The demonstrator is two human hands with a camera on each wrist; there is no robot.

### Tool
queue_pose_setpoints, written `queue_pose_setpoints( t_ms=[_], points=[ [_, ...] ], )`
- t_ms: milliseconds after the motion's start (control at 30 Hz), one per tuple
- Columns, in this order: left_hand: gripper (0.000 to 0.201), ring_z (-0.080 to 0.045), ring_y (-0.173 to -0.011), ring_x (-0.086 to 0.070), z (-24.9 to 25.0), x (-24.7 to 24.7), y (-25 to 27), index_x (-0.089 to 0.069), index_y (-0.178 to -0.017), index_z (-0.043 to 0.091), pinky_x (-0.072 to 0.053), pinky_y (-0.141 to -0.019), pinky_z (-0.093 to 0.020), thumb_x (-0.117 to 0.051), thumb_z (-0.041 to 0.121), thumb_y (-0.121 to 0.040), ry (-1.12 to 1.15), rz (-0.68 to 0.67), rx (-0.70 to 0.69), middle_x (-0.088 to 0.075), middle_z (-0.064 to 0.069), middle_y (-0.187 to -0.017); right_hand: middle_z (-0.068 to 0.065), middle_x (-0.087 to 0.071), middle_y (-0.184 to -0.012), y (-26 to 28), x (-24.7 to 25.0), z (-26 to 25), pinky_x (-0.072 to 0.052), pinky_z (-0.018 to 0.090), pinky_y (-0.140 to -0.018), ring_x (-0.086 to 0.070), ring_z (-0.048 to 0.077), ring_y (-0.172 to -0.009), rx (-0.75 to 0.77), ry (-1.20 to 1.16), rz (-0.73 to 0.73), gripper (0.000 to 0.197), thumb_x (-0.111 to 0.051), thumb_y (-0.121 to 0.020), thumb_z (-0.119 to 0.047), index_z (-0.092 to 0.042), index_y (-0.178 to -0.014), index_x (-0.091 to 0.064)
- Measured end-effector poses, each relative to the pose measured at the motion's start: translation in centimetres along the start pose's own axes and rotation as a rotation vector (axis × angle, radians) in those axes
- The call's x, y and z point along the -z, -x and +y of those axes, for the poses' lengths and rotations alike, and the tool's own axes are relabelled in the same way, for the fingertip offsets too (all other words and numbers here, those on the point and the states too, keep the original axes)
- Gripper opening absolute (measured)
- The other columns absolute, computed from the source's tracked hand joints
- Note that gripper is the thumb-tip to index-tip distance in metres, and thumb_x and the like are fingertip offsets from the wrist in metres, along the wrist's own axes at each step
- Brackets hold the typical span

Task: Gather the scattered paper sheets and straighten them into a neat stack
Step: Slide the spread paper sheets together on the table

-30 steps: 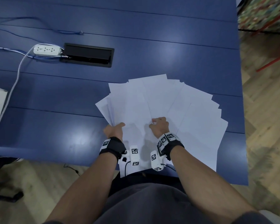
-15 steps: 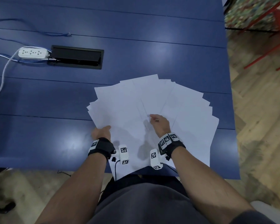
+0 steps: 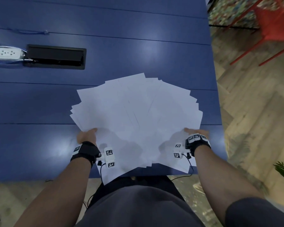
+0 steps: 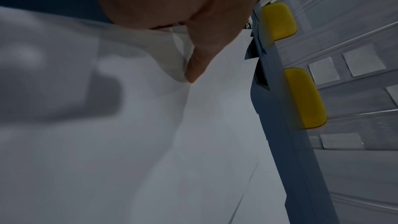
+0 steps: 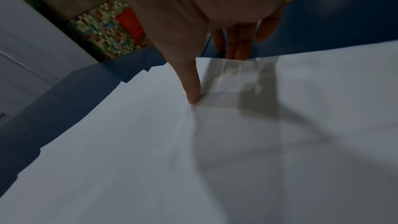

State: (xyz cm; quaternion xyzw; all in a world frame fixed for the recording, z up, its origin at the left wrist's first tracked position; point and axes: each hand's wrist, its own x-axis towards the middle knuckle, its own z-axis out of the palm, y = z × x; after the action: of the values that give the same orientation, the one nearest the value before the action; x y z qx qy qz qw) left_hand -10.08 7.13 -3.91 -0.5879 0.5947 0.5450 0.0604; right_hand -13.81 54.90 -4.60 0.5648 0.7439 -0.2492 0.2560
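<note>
Several white paper sheets [image 3: 134, 115] lie fanned out on the blue table [image 3: 138, 38], their near ends hanging over the front edge. My left hand [image 3: 87, 135] holds the fan's left edge; its thumb [image 4: 193, 67] lies on top of the paper sheets [image 4: 150, 142] and its fingers are hidden beneath. My right hand [image 3: 196, 132] holds the right edge, with its thumb [image 5: 191, 89] on top of the paper sheets [image 5: 193, 159] and its fingers [image 5: 237, 45] going under the paper's edge.
A white power strip [image 3: 6, 53] and a black cable hatch [image 3: 55, 56] sit at the far left of the table. A thin blue cable [image 3: 31, 31] lies behind them. The table's right edge is close to the fan. A red chair [image 3: 272, 30] stands on the wooden floor beyond it.
My right hand has moved from the middle of the fan out to its right edge. My left hand has shifted further left along the left edge.
</note>
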Motion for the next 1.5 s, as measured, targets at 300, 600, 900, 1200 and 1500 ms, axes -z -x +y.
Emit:
queue_pose_setpoints(
  t_ms=[300,600,900,1200,1500],
  points=[
    [0.026,-0.03,-0.093,-0.068,-1.0,-0.2,-0.2,-0.07,-0.101,0.008,-0.057,-0.098,-0.043,-0.085,0.006,-0.08,0.076,0.019,-0.052,-0.073,-0.015,-0.107,0.022,-0.036,-0.15,5.9,0.0,-4.4,-0.037,0.047,-0.114,-0.04,0.038,-0.139,0.075,0.014,-0.014,0.096,-0.083,-0.071,-0.04,-0.005,-0.148,-0.038],
    [0.03,-0.03,-0.093,-0.068,-0.9,-0.3,0.5,-0.073,-0.111,0.0,-0.058,-0.098,-0.043,-0.082,0.004,-0.083,0.09,0.013,-0.089,-0.074,-0.017,-0.109,0.015,-0.069,-0.115,6.2,0.8,-4.8,-0.054,0.046,-0.097,-0.067,0.035,-0.106,0.174,-0.191,-0.159,0.064,-0.084,-0.068,-0.02,0.0,-0.123,-0.059],
    [0.029,-0.04,-0.109,-0.073,-0.5,-0.4,1.0,-0.07,-0.105,0.005,-0.059,-0.1,-0.051,-0.085,0.006,-0.08,0.053,0.032,-0.072,-0.074,-0.017,-0.109,0.014,-0.072,-0.109,7.1,2.2,-5.9,-0.056,0.037,-0.084,-0.068,0.031,-0.096,0.295,-0.141,-0.078,0.035,-0.077,-0.078,-0.01,-0.001,-0.11,-0.067],
    [0.03,-0.038,-0.105,-0.072,-0.4,-0.2,1.2,-0.07,-0.106,0.004,-0.059,-0.099,-0.051,-0.085,0.01,-0.08,0.009,0.028,-0.082,-0.075,-0.02,-0.114,0.016,-0.068,-0.107,8.4,1.4,-5.7,-0.046,0.029,-0.071,-0.06,0.029,-0.085,0.408,-0.133,0.025,0.028,-0.059,-0.085,-0.002,-0.003,-0.113,-0.062],
    [0.03,-0.033,-0.097,-0.068,-0.3,0.3,1.7,-0.071,-0.111,-0.001,-0.056,-0.092,-0.04,-0.081,0.006,-0.085,0.028,-0.018,-0.099,-0.072,-0.014,-0.107,0.015,-0.072,-0.113,7.2,1.5,-7.6,-0.055,0.037,-0.09,-0.068,0.029,-0.097,0.394,-0.173,-0.142,0.035,-0.081,-0.079,-0.007,-0.002,-0.112,-0.07]
  ],
)
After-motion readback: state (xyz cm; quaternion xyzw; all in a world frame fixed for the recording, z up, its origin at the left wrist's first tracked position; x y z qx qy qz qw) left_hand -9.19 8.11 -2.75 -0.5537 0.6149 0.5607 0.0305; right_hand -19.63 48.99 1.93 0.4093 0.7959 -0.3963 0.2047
